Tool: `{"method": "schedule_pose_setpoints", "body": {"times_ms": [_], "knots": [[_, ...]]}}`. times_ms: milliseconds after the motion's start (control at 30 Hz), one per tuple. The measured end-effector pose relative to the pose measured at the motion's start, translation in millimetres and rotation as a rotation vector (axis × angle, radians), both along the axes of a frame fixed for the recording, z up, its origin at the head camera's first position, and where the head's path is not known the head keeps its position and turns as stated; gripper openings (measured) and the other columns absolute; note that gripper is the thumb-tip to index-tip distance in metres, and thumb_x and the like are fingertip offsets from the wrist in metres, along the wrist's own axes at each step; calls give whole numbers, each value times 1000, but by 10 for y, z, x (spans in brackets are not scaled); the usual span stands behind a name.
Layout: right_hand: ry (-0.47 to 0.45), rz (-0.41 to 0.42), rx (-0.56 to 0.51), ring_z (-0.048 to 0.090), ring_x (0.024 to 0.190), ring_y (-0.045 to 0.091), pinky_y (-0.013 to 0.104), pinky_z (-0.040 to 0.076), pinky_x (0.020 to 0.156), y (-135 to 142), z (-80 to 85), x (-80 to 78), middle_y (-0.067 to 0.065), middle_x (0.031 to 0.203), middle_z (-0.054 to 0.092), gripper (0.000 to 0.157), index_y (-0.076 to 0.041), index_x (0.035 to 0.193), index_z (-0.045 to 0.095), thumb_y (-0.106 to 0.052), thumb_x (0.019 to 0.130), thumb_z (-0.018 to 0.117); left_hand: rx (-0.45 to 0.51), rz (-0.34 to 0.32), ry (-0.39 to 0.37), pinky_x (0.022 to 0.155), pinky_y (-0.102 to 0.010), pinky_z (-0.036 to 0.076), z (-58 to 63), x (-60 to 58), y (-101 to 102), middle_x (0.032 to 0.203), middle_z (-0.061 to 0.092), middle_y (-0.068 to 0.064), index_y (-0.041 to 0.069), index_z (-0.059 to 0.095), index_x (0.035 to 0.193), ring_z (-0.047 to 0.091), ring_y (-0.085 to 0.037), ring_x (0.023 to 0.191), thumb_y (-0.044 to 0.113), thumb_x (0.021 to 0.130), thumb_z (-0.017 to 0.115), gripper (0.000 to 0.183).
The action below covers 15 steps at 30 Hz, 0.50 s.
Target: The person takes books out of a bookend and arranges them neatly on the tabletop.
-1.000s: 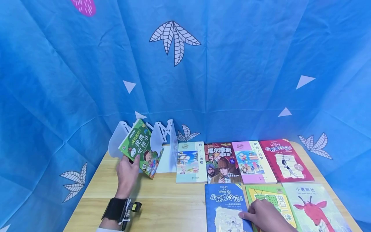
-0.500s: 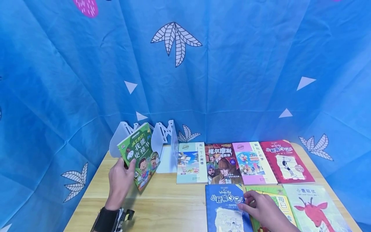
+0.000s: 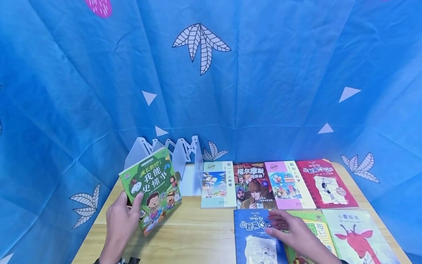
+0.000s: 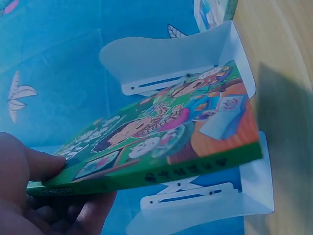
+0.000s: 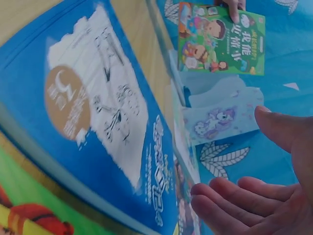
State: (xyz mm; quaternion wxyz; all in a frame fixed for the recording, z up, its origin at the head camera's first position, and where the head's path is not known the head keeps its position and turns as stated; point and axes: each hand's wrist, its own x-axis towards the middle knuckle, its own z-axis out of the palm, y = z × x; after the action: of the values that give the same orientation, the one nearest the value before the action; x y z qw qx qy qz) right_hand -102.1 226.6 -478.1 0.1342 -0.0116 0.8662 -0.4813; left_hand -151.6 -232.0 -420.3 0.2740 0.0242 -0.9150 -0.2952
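My left hand (image 3: 122, 220) grips a green children's book (image 3: 155, 194) by its left edge, thumb on the cover and fingers behind. The book is tilted and held up in front of a white folding bookend rack (image 3: 189, 179). In the left wrist view the green book (image 4: 161, 137) shows its spine, with the rack's panels on either side of it. My right hand (image 3: 296, 231) hovers over a blue diary book (image 3: 258, 238), thumb and fingers apart. The right wrist view shows that hand (image 5: 264, 196) holding nothing, beside the blue book (image 5: 98, 112).
A back row on the wooden table (image 3: 184, 234) has a pale green book (image 3: 218, 187), a detective book (image 3: 254, 187), a pink-edged book (image 3: 288, 185) and a red diary (image 3: 328, 185). In front lie a green-yellow book (image 3: 321, 234) and a deer book (image 3: 359, 234). A blue curtain (image 3: 263, 91) hangs behind.
My left hand has drawn the green book out from the rack, toward me and to the left. My right hand has shifted slightly up and its fingers have spread from a curl.
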Motion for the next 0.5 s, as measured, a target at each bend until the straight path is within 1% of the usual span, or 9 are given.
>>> {"method": "schedule_pose_setpoints", "body": {"times_ms": [100,233,300,400,500], "knots": [[-13,6,-47,62,100,22,41,55,85,-28,28,-13,11,117,63,65,-4,130,49,-45,83,70,19,8,-69,55,-37,51,71,134,-15,81,67,-14,4,59,100,60,-21,64,30,93,61,26],[-10,34,-93,60,105,26,41,54,87,-80,70,-34,14,121,61,70,-2,132,47,-44,82,71,57,-8,-146,56,-33,53,139,283,-25,86,67,-15,5,58,104,61,-21,69,34,95,59,31],[-3,60,-118,59,108,28,42,53,89,-115,94,-45,16,123,60,71,-1,133,45,-42,83,71,89,-31,-176,55,-30,54,158,348,-28,89,67,-16,4,57,107,63,-21,71,35,95,58,33],[-1,90,-157,57,111,30,43,52,91,-174,120,-61,18,127,57,71,-2,135,43,-41,84,71,134,-78,-195,54,-26,55,168,425,-28,90,68,-17,4,57,111,65,-17,70,32,95,58,32],[0,113,-193,56,113,31,45,50,93,-234,132,-71,18,130,55,69,-5,137,42,-39,84,71,193,-133,-208,53,-26,56,169,474,2,89,68,-15,4,58,112,65,-13,68,29,95,59,30]]}}
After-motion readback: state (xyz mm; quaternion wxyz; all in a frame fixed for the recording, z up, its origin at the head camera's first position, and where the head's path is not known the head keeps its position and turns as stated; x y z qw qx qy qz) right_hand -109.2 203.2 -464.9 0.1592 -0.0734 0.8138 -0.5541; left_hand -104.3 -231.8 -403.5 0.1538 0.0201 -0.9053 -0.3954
